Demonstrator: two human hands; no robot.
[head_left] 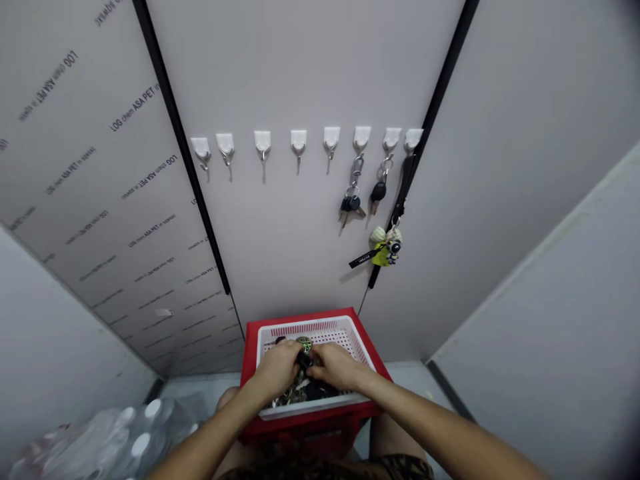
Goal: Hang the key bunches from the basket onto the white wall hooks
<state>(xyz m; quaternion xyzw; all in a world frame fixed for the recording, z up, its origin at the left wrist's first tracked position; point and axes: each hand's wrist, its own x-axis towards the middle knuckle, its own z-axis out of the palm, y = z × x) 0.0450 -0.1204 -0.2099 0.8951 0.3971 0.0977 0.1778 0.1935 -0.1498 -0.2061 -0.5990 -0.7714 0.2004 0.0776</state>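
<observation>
A white plastic basket (356,341) holds a pile of keys and keychains (300,392). Inside it, my left hand (279,367) and my right hand (336,367) come together over the pile, both with curled fingers. Between their fingertips is a black piece (303,361) of a keychain, and a round gold-green openwork charm (305,343) shows just beyond it. My fingers partly cover these, so I cannot tell whether the charm and black piece are joined.
The basket rests on a red box (253,353). On the wall ahead is a row of several white hooks (299,140). Hanging at the right are a key bunch (353,203), a black-headed key (379,192) and a strap with a yellow-green charm (384,250). Wrapped bottles (145,427) stand lower left.
</observation>
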